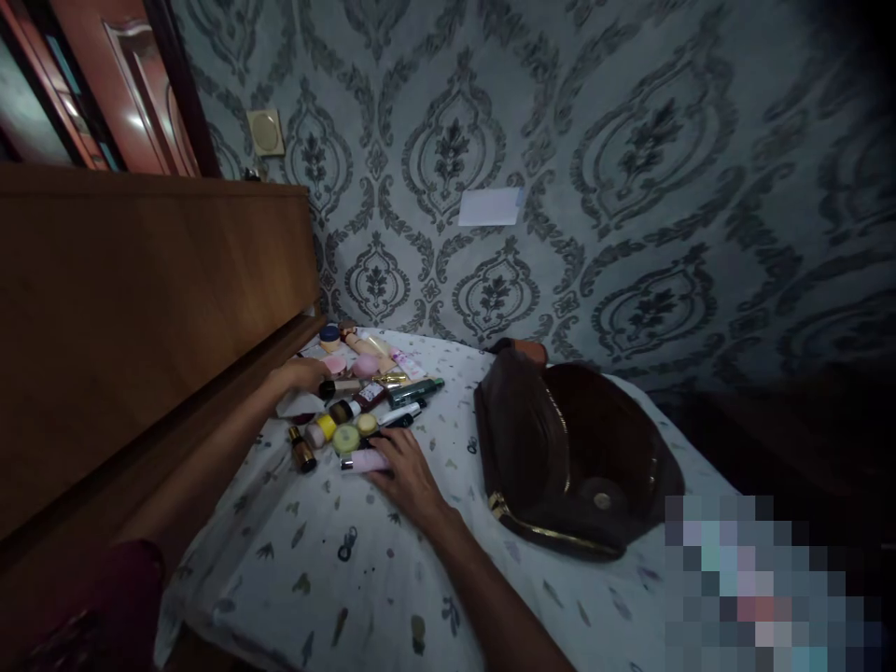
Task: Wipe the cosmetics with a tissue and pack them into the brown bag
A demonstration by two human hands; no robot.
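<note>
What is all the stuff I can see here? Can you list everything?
cosmetics pile: many small bottles, tubes and jars, mixed colours, on the bed by the headboard
pink tube: one, pale pink, nearest edge of the pile
brown bag: one, dark glossy brown, lying open on the sheet
bed sheet: one, white with small prints
headboard: one, brown wood, left
wallpaper: grey damask, behind
left hand: on the pile's far side
right hand: fingers touching the pink tube

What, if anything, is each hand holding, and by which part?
The right hand lies over one end of a pale pink tube; whether it grips it cannot be told. The left hand rests among small bottles, holding nothing clearly.
</note>
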